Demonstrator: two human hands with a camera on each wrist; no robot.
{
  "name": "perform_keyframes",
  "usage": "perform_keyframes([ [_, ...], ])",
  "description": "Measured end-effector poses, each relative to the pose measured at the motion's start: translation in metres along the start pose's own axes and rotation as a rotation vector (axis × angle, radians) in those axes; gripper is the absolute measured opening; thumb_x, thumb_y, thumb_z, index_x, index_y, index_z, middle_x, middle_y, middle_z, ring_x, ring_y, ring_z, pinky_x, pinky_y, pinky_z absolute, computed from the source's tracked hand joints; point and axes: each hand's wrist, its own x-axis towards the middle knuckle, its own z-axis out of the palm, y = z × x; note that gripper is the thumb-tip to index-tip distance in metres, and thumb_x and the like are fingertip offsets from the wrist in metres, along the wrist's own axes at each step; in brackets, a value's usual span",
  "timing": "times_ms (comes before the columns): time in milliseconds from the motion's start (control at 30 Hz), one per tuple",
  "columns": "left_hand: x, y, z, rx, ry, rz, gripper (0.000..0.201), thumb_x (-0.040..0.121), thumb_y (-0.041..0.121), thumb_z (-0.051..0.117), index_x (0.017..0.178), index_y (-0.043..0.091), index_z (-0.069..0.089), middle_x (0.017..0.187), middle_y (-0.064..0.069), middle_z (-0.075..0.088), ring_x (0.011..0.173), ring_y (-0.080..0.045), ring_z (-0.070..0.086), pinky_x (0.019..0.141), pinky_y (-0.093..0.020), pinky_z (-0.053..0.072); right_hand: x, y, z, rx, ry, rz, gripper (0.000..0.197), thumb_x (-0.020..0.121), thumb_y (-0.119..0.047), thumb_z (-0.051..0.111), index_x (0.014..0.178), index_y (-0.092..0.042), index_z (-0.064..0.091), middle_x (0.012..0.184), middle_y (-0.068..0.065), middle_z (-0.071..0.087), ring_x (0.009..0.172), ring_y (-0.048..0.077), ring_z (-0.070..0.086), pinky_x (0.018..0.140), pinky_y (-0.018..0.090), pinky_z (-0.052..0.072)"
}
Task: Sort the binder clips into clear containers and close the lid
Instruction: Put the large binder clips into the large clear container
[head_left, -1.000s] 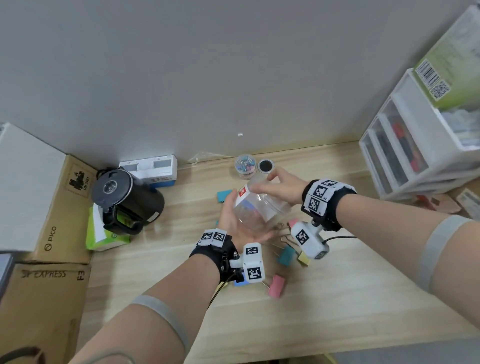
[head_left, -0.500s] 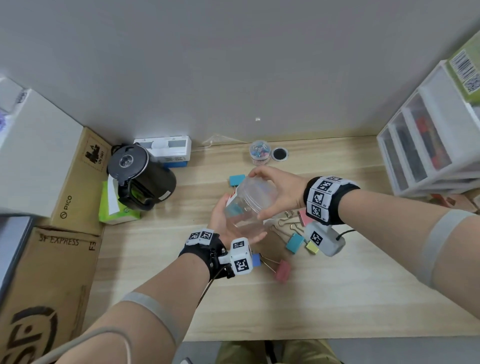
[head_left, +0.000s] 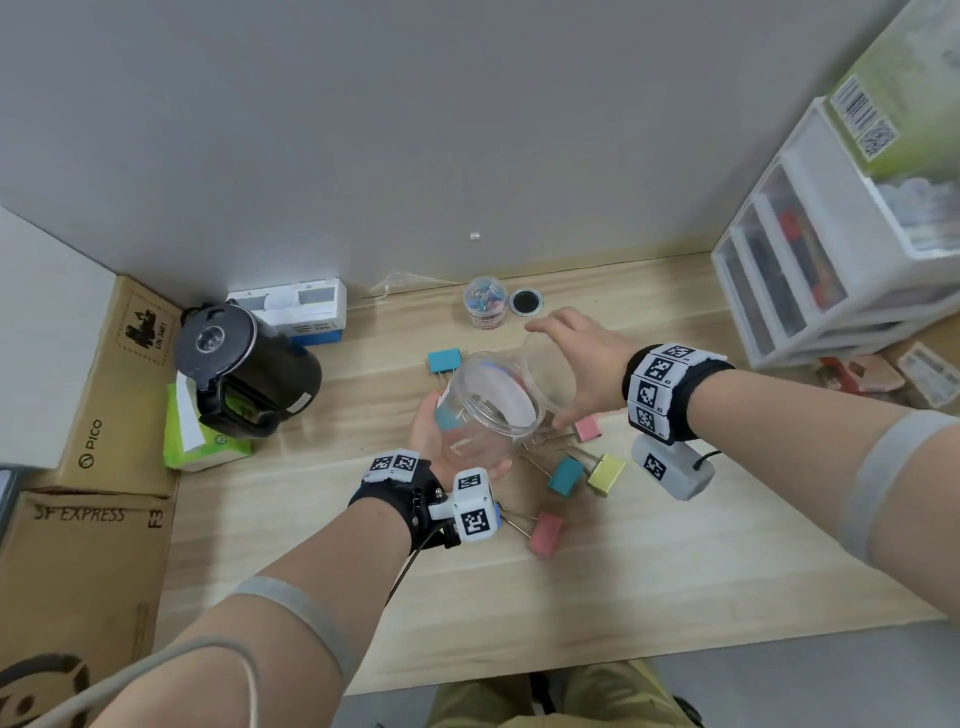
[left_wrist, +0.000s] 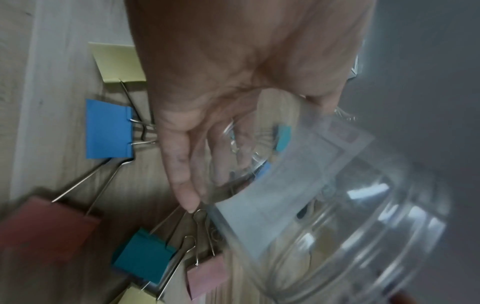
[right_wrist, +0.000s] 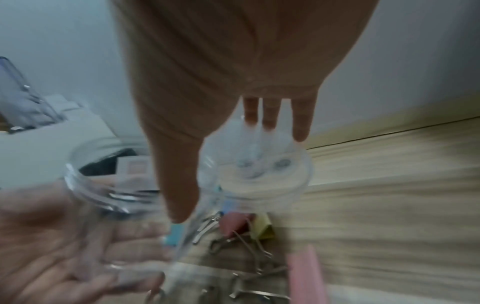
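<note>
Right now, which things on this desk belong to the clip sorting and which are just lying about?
Job: clear jar in left hand; clear lid in right hand; loose binder clips; small filled container.
Lying about: black kettle; cardboard boxes; drawer unit.

Left hand (head_left: 441, 441) lies palm-up with fingers cupped in a grip; right hand (head_left: 582, 364) hovers, fingers spread.
</note>
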Motion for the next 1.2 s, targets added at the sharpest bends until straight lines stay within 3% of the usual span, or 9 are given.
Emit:
perform_keyframes([
  [167, 0.003, -0.013, 0.028, 0.034, -0.106, -0.005, 0.082, 0.080, 0.073, 0.060, 0.126, 0.004, 0.064, 0.121, -0.023, 0.070, 0.110, -0.041, 0.067, 0.086, -0.048, 0.053, -0.032, 0.050, 0.011, -0.188, -0.033, 0.417, 0.127, 0.040, -0.054, 0.092, 0.144, -0.022, 0.026, 0.136, 0.009, 0.033, 0.125, 0.029, 0.039, 0.089, 0.047, 0.052],
  [333, 0.022, -0.027, 0.038, 0.086, -0.158, -0.020, 0.099, 0.075, 0.085, 0.053, 0.137, 0.009, 0.060, 0.132, -0.025, 0.064, 0.119, -0.046, 0.062, 0.082, -0.052, 0.056, -0.057, 0.096, 0.051, -0.286, -0.134, 0.581, 0.113, 0.044, -0.038, 0.093, 0.137, -0.020, 0.031, 0.132, 0.011, 0.035, 0.124, 0.029, 0.039, 0.086, 0.044, 0.051],
  [467, 0.039, -0.034, 0.030, 0.061, -0.132, -0.025, 0.098, 0.074, 0.081, 0.059, 0.142, 0.011, 0.055, 0.138, -0.025, 0.059, 0.119, -0.050, 0.060, 0.081, -0.054, 0.056, -0.057, 0.109, 0.085, -0.204, -0.040, 0.668, 0.059, 0.081, -0.031, 0.056, 0.137, -0.017, 0.039, 0.133, 0.013, 0.039, 0.122, 0.033, 0.037, 0.095, 0.049, 0.044],
  [533, 0.044, -0.035, 0.023, 0.053, -0.136, -0.024, 0.097, 0.077, 0.079, 0.057, 0.143, 0.008, 0.053, 0.139, -0.026, 0.058, 0.120, -0.050, 0.060, 0.081, -0.053, 0.056, -0.059, 0.105, 0.090, -0.238, -0.044, 0.678, 0.050, 0.089, -0.024, 0.050, 0.137, -0.016, 0.039, 0.136, 0.014, 0.039, 0.127, 0.033, 0.036, 0.096, 0.049, 0.041],
  [767, 0.040, -0.037, 0.024, 0.046, -0.136, -0.019, 0.095, 0.076, 0.079, 0.059, 0.137, 0.005, 0.059, 0.133, -0.026, 0.062, 0.117, -0.048, 0.063, 0.082, -0.050, 0.057, -0.063, 0.106, 0.085, -0.263, -0.052, 0.580, 0.064, 0.082, -0.018, 0.060, 0.139, -0.013, 0.033, 0.143, 0.017, 0.030, 0.138, 0.035, 0.023, 0.105, 0.058, 0.034],
  [833, 0.036, -0.035, 0.025, 0.035, -0.138, -0.013, 0.095, 0.077, 0.078, 0.059, 0.136, 0.004, 0.059, 0.134, -0.027, 0.062, 0.116, -0.049, 0.063, 0.081, -0.051, 0.058, -0.061, 0.101, 0.079, -0.201, -0.074, 0.507, 0.087, 0.070, -0.026, 0.073, 0.142, -0.018, 0.026, 0.145, 0.012, 0.026, 0.139, 0.033, 0.023, 0.104, 0.057, 0.039],
  [900, 0.032, -0.031, 0.025, 0.032, -0.156, -0.014, 0.096, 0.078, 0.080, 0.056, 0.138, 0.004, 0.058, 0.135, -0.028, 0.061, 0.118, -0.049, 0.062, 0.081, -0.051, 0.058, -0.058, 0.089, 0.074, -0.098, -0.158, 0.428, 0.128, 0.040, -0.045, 0.085, 0.145, -0.025, 0.015, 0.139, 0.006, 0.024, 0.129, 0.031, 0.033, 0.091, 0.049, 0.051],
  [967, 0.027, -0.027, 0.025, 0.031, -0.172, -0.014, 0.096, 0.080, 0.081, 0.050, 0.138, 0.005, 0.057, 0.134, -0.027, 0.061, 0.121, -0.047, 0.060, 0.082, -0.050, 0.058, -0.052, 0.071, 0.073, -0.013, -0.225, 0.376, 0.136, 0.027, -0.054, 0.080, 0.143, -0.032, 0.011, 0.133, 0.005, 0.025, 0.112, 0.030, 0.045, 0.080, 0.044, 0.057],
  [1200, 0.011, -0.019, 0.001, 0.004, -0.137, 0.015, 0.091, 0.083, 0.080, 0.045, 0.137, 0.009, 0.059, 0.131, -0.022, 0.066, 0.123, -0.043, 0.060, 0.093, -0.050, 0.054, -0.030, 0.034, 0.102, -0.038, -0.258, 0.337, 0.118, 0.044, -0.015, 0.090, 0.131, -0.043, 0.014, 0.120, 0.007, 0.028, 0.058, 0.028, 0.060, 0.051, 0.038, 0.056],
])
